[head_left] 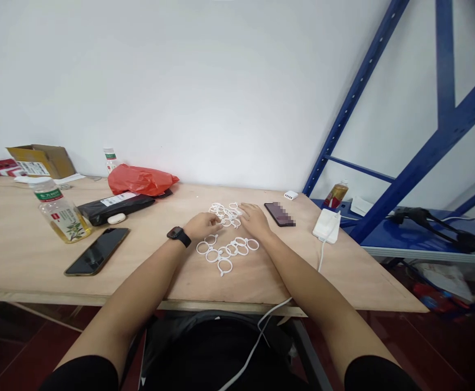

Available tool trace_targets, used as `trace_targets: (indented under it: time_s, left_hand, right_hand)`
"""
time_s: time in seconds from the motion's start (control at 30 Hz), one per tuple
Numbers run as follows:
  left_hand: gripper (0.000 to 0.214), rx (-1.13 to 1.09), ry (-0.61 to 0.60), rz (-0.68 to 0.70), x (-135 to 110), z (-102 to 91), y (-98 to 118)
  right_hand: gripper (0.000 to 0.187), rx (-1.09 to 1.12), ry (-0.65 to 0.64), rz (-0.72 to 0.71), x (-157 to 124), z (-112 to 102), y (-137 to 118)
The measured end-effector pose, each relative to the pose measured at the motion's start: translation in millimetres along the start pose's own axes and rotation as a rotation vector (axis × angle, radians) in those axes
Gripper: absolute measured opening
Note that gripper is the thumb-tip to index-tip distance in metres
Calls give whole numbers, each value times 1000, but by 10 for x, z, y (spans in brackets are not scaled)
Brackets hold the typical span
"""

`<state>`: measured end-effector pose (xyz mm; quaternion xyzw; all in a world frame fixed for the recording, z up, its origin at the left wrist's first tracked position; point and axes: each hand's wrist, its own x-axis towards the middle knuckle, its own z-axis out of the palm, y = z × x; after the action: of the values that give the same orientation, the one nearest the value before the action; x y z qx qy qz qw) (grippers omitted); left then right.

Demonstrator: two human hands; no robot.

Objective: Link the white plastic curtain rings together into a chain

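Several white plastic rings lie on the wooden table (pixel 25 255) in two groups: a far pile (pixel 226 213) and a nearer row (pixel 229 251). My left hand (pixel 205 224), with a black watch on the wrist, rests at the left edge of the far pile with its fingers curled onto the rings. On the right side of the same pile, my right hand (pixel 254 217) lies palm down with its fingers bent onto the rings. Whether either hand grips a ring is hidden.
A dark phone (pixel 97 251) and a tea bottle (pixel 60 212) lie at the left, with a black pouch (pixel 115 207), a red bag (pixel 142 180) and a cardboard box (pixel 44 159) behind. Another phone (pixel 280 214) and a white charger (pixel 327 225) sit at the right. Blue shelving (pixel 417 163) stands beyond.
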<state>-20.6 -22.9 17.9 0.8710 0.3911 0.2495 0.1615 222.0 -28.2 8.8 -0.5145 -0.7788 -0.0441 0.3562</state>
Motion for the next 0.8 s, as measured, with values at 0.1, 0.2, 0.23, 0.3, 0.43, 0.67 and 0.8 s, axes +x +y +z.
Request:
trace_targets:
  time_s: [0.1,0.2,0.23,0.3,0.43,0.67,0.8]
  left_hand:
    - [30,-2,-175,-63,-28,-59,-37]
    - [24,-41,-295,-108,-39,-43,-83]
    - [21,-31,-302,-108,-37,-29,-99]
    - [18,14,-272,-92,-26,2,-124]
    - [19,34,-146,-29,-6,52,-105]
    - [20,-281,98,-36,3,203,57]
    - [20,-378,136,-27,15,276,84]
  right_hand:
    - [29,15,-55,3,2,22,77]
    - [23,63,-35,14,-13,20,79]
    - [21,76,-34,9,-20,16,66]
    - [19,100,-56,-16,-33,9,24]
    - [19,142,-137,-60,-64,24,-78]
    - [25,211,-259,-88,-108,59,-224]
    - [25,246,-270,-114,-106,43,-252]
